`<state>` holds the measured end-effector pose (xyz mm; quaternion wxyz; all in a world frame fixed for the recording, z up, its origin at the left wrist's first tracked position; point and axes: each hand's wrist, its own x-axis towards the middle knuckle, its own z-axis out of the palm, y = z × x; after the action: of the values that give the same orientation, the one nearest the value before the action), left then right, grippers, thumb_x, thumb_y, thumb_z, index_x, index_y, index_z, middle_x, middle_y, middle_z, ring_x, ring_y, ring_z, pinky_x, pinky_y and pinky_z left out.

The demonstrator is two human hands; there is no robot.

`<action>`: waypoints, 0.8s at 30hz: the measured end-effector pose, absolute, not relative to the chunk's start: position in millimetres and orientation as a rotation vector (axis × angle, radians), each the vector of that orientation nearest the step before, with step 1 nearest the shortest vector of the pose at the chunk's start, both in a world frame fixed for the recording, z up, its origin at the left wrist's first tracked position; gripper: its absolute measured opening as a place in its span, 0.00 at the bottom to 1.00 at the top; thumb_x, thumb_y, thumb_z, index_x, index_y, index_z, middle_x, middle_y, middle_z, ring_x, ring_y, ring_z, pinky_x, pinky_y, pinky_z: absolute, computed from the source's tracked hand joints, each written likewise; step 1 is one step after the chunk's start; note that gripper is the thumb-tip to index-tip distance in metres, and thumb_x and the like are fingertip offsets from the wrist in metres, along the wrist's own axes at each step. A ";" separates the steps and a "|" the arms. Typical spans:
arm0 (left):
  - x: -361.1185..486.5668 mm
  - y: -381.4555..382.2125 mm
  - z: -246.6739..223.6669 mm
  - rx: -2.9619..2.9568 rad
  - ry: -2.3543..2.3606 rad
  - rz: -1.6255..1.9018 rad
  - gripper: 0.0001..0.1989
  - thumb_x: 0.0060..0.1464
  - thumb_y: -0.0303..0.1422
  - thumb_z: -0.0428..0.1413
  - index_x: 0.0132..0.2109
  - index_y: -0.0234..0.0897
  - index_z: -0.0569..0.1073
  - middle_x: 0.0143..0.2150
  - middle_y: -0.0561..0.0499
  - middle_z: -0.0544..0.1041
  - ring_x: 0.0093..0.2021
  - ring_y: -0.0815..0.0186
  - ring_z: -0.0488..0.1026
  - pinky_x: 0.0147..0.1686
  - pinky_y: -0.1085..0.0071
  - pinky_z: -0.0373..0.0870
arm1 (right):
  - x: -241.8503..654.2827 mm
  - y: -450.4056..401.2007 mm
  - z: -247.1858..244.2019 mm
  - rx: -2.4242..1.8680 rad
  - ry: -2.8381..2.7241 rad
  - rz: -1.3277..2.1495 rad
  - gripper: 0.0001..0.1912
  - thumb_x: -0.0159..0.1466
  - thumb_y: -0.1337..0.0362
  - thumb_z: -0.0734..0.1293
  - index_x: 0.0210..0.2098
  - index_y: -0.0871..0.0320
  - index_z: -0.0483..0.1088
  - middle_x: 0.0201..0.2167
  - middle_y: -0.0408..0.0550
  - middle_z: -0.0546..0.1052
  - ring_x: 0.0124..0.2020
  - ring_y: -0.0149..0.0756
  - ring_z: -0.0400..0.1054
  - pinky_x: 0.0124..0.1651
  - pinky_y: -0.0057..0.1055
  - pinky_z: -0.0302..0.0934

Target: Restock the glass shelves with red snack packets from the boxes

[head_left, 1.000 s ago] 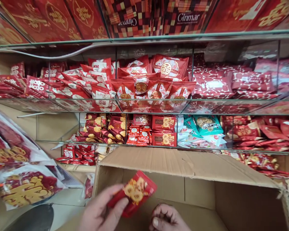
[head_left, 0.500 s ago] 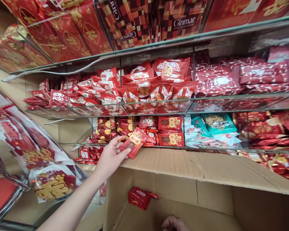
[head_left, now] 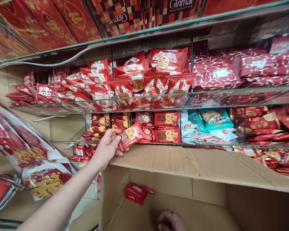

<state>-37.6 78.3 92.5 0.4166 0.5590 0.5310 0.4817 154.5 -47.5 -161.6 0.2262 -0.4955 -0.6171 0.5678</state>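
My left hand [head_left: 109,144] is closed on a red snack packet [head_left: 130,137] with biscuit pictures, thumb on its front face. It holds the packet tilted, before the lower shelf and just above the flap of a cardboard box [head_left: 168,158]. Behind it, similar red packets [head_left: 167,136] are stacked in a shelf compartment. Low inside the box is my right hand [head_left: 170,220], cut off by the bottom edge. Its fingers are loosely curled with a gap to the thumb, and no object shows in them. Several red caramel and almond packets [head_left: 136,193] lie in the box's far left corner.
Glass shelves [head_left: 149,106] with thin upright dividers hold more red packets and teal packets [head_left: 215,119]. A white cable [head_left: 69,59] runs under the upper shelf. At left hang clear-bagged red goods [head_left: 48,181], near a chrome-framed red chair [head_left: 0,195].
My left hand has turned the packet flatter, and more of my fingers shows beneath it. My right hand shows slightly more inside the box. The view has shifted a little.
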 end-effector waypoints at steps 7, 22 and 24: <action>-16.2 89.2 94.5 1.502 1.396 1.179 0.10 0.45 0.25 0.53 0.38 0.34 0.65 0.34 0.51 0.72 0.25 0.72 0.73 0.26 0.74 0.72 | 158.7 -54.9 -137.5 -1.441 -1.665 1.523 0.07 0.52 0.67 0.59 0.29 0.62 0.67 0.25 0.46 0.71 0.27 0.32 0.62 0.30 0.24 0.56; 24.8 163.7 89.8 2.490 1.901 0.968 0.17 0.47 0.20 0.46 0.44 0.34 0.67 0.41 0.44 0.70 0.43 0.60 0.67 0.45 0.65 0.63 | 157.9 -51.2 -155.0 -1.414 -1.576 1.539 0.05 0.50 0.68 0.61 0.27 0.61 0.67 0.19 0.39 0.61 0.21 0.27 0.53 0.24 0.23 0.48; 28.0 172.6 87.8 2.539 1.970 0.861 0.18 0.47 0.18 0.44 0.45 0.34 0.67 0.40 0.43 0.70 0.42 0.60 0.68 0.43 0.66 0.64 | 157.6 -51.6 -159.4 -1.383 -1.550 1.552 0.05 0.51 0.68 0.61 0.27 0.61 0.66 0.18 0.38 0.60 0.21 0.26 0.52 0.23 0.23 0.47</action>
<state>28.0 172.6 87.8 -0.0924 0.7599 0.5895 0.2578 157.6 -51.6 -159.4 0.2709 -0.5133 -0.5754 0.5763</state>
